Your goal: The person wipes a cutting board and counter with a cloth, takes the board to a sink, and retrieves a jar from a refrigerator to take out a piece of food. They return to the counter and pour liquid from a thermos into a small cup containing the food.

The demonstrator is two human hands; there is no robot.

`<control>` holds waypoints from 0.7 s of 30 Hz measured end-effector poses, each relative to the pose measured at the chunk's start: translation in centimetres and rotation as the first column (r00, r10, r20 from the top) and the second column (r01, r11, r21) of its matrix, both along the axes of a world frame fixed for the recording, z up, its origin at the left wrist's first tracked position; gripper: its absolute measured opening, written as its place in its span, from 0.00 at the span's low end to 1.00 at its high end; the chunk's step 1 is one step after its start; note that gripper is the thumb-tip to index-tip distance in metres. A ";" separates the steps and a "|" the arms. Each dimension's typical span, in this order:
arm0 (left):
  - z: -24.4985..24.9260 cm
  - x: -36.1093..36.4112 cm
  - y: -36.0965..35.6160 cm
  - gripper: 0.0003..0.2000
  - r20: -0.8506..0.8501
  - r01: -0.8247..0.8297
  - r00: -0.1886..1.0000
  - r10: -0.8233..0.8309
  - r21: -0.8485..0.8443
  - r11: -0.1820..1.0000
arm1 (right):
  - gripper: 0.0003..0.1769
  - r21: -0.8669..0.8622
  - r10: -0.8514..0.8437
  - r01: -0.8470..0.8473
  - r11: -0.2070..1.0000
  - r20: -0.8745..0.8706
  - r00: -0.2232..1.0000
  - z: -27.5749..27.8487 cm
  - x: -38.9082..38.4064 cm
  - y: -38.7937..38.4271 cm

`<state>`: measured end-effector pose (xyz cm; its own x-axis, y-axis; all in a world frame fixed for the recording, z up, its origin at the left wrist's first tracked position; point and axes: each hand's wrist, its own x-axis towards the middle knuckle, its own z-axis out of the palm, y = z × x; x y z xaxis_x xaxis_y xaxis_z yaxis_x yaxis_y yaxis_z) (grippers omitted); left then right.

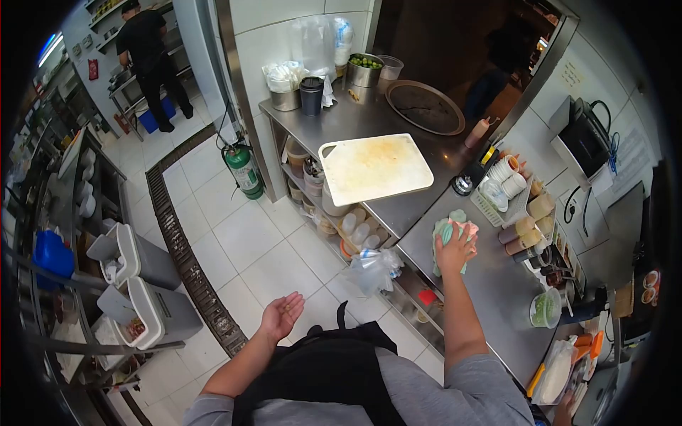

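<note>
My right hand (455,250) presses a crumpled green and pink cloth (443,232) onto the steel counter (490,291). Its fingers lie over the cloth, which bunches out around them. My left hand (283,317) hangs in the air over the floor, palm up, fingers stretched out, with nothing in it. Ahead of the cloth, a white cutting board (376,169) with brownish stains lies at the counter's edge and overhangs it on the left.
A round metal tray (425,108), a black cup (311,96) and a tin of green pieces (364,69) stand farther back. Right of the cloth are a basket (503,195) and sauce bottles (522,234). A fire extinguisher (243,170) stands left; another person (144,53) is beyond.
</note>
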<state>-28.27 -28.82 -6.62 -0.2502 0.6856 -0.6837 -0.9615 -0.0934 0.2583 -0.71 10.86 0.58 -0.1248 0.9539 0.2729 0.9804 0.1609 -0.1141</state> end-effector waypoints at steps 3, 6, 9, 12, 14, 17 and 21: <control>-0.5 -2.3 0.2 0.20 0.021 -0.086 0.996 0.087 -0.040 0.996 | 0.39 -0.028 0.023 -0.022 0.999 0.029 0.999 0.3 -0.2 0.3; -2.7 -5.0 1.7 0.18 0.131 -0.172 0.974 0.187 -0.121 0.978 | 0.37 -0.138 -0.003 0.014 0.990 0.080 0.997 3.1 -1.6 -0.3; -2.1 -7.4 3.9 0.23 0.107 -0.038 0.994 0.023 0.140 0.989 | 0.34 0.189 0.229 -0.253 0.949 0.142 0.963 3.7 -4.5 -0.8; -0.3 -10.1 7.8 0.25 0.084 -0.065 0.994 0.063 0.023 0.998 | 0.26 -0.349 0.356 -0.637 0.687 -0.603 0.714 -1.3 -9.8 -1.8; 1.4 -11.8 9.8 0.27 0.004 -0.004 1.000 0.004 0.042 0.999 | 0.25 -0.522 -0.150 -0.800 0.296 -0.853 0.500 -5.0 -14.8 -3.2; 4.4 -14.0 11.3 0.25 -0.035 -0.055 0.998 0.055 0.001 0.998 | 0.27 -0.549 -0.655 -0.824 -0.135 -0.575 0.491 -3.1 -23.1 -3.3; 4.0 -18.5 7.4 0.19 0.003 -0.335 0.942 0.335 0.008 0.942 | 0.25 -0.231 -0.975 -0.972 0.029 -0.221 0.024 -5.6 -28.7 -1.4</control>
<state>-46.81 -21.43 -2.60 -0.4653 0.5680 -0.6789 -0.8747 -0.4124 0.2545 -29.42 9.46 -5.03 -0.8674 0.2092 -0.4516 -0.1594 -0.9763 -0.1461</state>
